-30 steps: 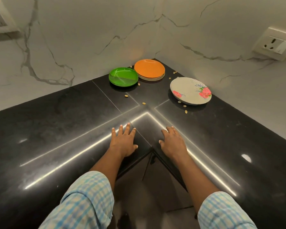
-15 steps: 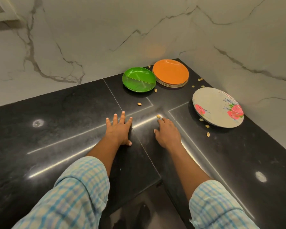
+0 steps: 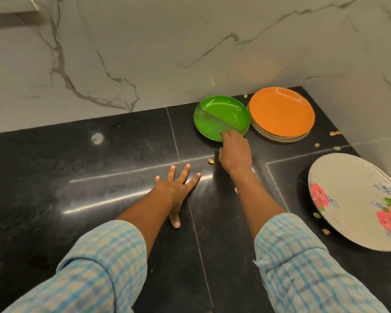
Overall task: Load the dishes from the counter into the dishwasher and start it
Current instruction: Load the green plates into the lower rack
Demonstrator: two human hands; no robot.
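Note:
A green divided plate (image 3: 219,115) lies on the black counter (image 3: 99,172) near the back corner. Right of it is a stack of plates with an orange one (image 3: 280,114) on top. A white plate with pink flowers (image 3: 357,199) lies at the right. My right hand (image 3: 234,151) reaches forward and its fingertips touch the green plate's near rim; whether they grip it I cannot tell. My left hand (image 3: 175,190) lies flat on the counter with fingers spread. No dishwasher is in view.
Marble walls (image 3: 145,53) meet at the corner behind the plates. Small tan seed shells (image 3: 210,161) are scattered on the counter around the plates and near my right hand.
My right hand left the counter and moved forward to the green plate's rim. The view came closer to the corner. My left hand stayed flat on the counter.

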